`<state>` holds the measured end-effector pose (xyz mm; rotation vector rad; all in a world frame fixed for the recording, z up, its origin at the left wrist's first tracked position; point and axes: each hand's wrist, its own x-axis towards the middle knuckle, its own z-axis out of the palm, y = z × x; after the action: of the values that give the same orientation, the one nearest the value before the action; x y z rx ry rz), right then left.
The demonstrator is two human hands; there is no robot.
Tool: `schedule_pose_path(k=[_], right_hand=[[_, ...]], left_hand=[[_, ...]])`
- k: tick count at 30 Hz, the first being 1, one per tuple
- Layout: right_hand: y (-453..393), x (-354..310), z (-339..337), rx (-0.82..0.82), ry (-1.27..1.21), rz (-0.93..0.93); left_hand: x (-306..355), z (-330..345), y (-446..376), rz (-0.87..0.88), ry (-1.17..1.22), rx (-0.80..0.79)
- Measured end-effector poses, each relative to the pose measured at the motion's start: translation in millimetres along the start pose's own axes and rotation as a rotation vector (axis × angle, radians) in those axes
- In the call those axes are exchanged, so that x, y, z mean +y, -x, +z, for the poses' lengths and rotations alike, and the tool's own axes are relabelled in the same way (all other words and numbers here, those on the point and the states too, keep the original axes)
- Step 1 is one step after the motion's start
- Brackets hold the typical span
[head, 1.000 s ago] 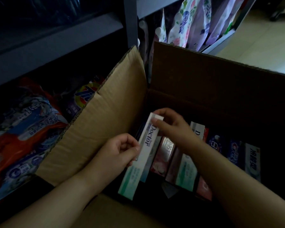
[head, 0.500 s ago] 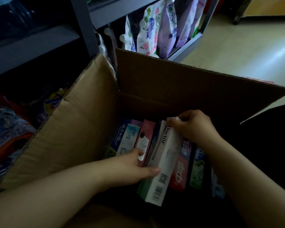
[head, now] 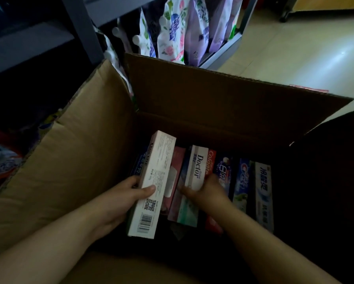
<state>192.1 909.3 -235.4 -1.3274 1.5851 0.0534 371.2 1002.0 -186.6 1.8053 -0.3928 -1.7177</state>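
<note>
White toothpaste box (head: 151, 187), turned to show its barcode, QR code and fine print, was tilted above the left end of the row inside the cardboard carton (head: 79, 171). Its side edge carried "Doctor" in dim letters. The left hand (head: 118, 199) gripped it near the middle, thumb across the printed face and fingers curled behind. The right hand (head: 208, 191) pinched the near part of a second Doctor box (head: 197, 168), which stood in the row with "Doctor" readable along it. Just right of it stood a red Colgate box (head: 210, 162), and further right a blue Crest box (head: 243, 177) and a white box with Chinese characters (head: 263, 187). Flowered pouches (head: 172, 33) stood on the shelf (head: 219, 56) behind.
</note>
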Motion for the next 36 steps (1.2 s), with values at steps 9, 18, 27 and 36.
schedule_pose_path(k=[9, 18, 27, 36], right_hand=[[15.4, 1.7, 4.6, 0.077, -0.228, -0.015], [67.9, -17.9, 25.6, -0.223, -0.65, -0.152], [106.9, -53.7, 5.2, -0.225, -0.592, -0.132], [232.3, -137.3, -53.2, -0.281, -0.599, -0.106]], left_hand=[[-10.9, -3.8, -5.6, -0.005, 0.031, 0.007], [-17.3, 15.3, -9.8, 0.089, 0.257, -0.06], [-0.8, 13.8, 33.9, 0.129, 0.253, -0.21], [74.4, 7.2, 183.2, 0.145, 0.395, -0.033]])
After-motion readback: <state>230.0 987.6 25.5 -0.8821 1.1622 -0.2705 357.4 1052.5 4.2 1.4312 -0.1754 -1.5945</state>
